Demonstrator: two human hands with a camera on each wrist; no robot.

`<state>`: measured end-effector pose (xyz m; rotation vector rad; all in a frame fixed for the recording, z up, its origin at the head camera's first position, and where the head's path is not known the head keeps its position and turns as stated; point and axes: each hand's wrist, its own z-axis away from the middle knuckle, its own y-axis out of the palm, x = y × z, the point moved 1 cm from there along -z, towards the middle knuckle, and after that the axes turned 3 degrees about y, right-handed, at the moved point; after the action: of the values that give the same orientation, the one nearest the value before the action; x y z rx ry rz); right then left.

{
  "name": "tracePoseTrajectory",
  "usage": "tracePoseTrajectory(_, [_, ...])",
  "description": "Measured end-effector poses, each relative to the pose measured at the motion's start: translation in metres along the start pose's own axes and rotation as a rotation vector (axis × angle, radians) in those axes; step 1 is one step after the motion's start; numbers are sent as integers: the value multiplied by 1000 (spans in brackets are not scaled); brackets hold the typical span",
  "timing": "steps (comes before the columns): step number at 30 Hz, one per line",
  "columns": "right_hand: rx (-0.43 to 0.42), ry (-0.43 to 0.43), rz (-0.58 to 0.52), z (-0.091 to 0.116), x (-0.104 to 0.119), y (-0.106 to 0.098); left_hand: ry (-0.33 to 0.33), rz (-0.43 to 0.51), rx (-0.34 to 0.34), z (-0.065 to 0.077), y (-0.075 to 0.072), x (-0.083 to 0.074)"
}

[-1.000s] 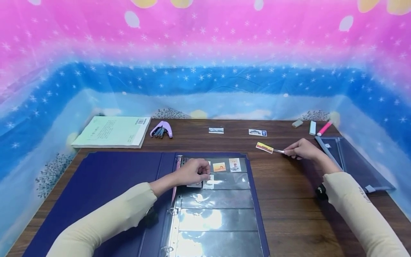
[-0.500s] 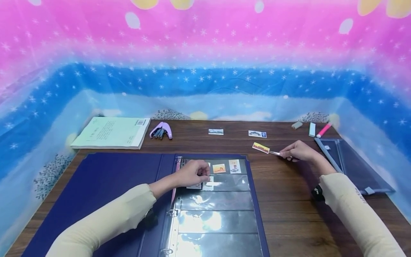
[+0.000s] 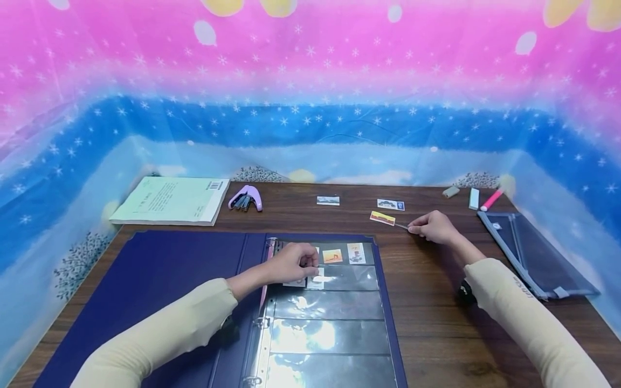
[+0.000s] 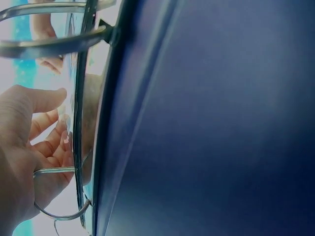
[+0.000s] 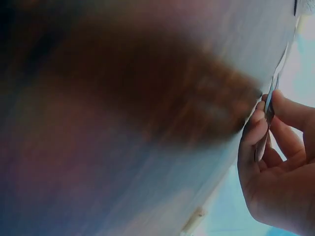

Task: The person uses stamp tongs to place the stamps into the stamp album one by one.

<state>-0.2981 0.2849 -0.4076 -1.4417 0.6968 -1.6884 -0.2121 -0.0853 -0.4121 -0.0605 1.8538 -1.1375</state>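
An open blue binder (image 3: 170, 280) lies on the wooden table (image 3: 436, 302), its right side showing clear pocket pages (image 3: 330, 323) with a few stamps (image 3: 356, 253) in the top rows. My left hand (image 3: 296, 262) rests on the upper left pockets with fingers curled at a pocket's edge (image 4: 49, 142). My right hand (image 3: 433, 226) pinches metal tweezers (image 5: 268, 118), and their tip grips a yellow and red stamp (image 3: 383, 217) just above the table, beyond the binder's top right corner.
Two loose stamps (image 3: 328, 200) (image 3: 390, 205) lie toward the back edge. A pale green booklet (image 3: 170, 200) and a purple stapler (image 3: 246, 197) sit back left. An eraser (image 3: 450, 191), a small white bar (image 3: 473, 198), a pink marker (image 3: 491, 201) and a dark zip pouch (image 3: 531, 253) are at right.
My right hand has carried the tweezers and the yellow and red stamp leftward and slightly farther back. The left hand has stayed on the pocket page.
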Motion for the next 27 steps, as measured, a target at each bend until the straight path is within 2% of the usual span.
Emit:
tracePoseTrajectory(6, [-93,-29,102,-1,6,3,11,0,-5,0,0,0])
tracePoseTrajectory(14, [-150,-36,129,-3,8,5,16,2,-6,1,0,-1])
tracePoseTrajectory(20, [-138,-52,108,-9,14,1,-4,-4,3,0,0,-1])
tracePoseTrajectory(27, [-73,-129,125,-26,31,-6,-5,-2,1,0,1,0])
